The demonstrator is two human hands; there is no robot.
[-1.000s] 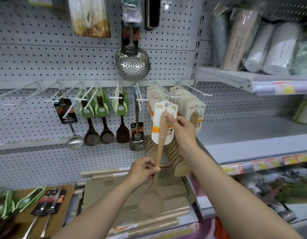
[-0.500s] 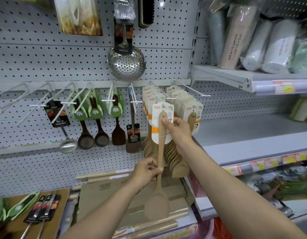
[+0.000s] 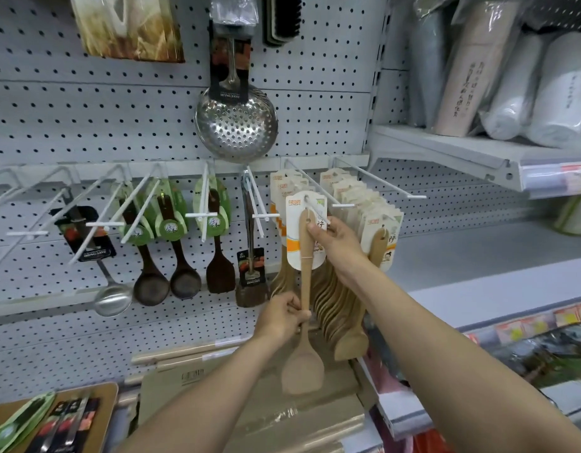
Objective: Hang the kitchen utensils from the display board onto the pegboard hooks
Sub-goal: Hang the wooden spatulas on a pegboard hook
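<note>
A light wooden spatula [image 3: 305, 322] with a white and orange card at its top hangs upright in front of the pegboard [image 3: 86, 125]. My left hand [image 3: 282, 317] grips its handle low down, above the blade. My right hand [image 3: 335, 240] pinches the card at the handle's top, where a white hook [image 3: 315, 212] passes through the card's hole. Behind it hang several more wooden spatulas [image 3: 344, 308] on two hooks. A brown display board [image 3: 96, 400] at the lower left carries a green-carded utensil and several black-carded ones.
Dark wooden ladles [image 3: 166, 282], a dark turner, steel ladles and a perforated skimmer [image 3: 237, 125] hang to the left and above. Several bare white hooks [image 3: 31, 223] jut out at the far left. Grey shelves [image 3: 478, 273] with wrapped rolls stand on the right. Wooden boards lie below.
The spatula has risen and moved closer to the pegboard; its card now sits on the white hook's tip. Both hands kept their hold.
</note>
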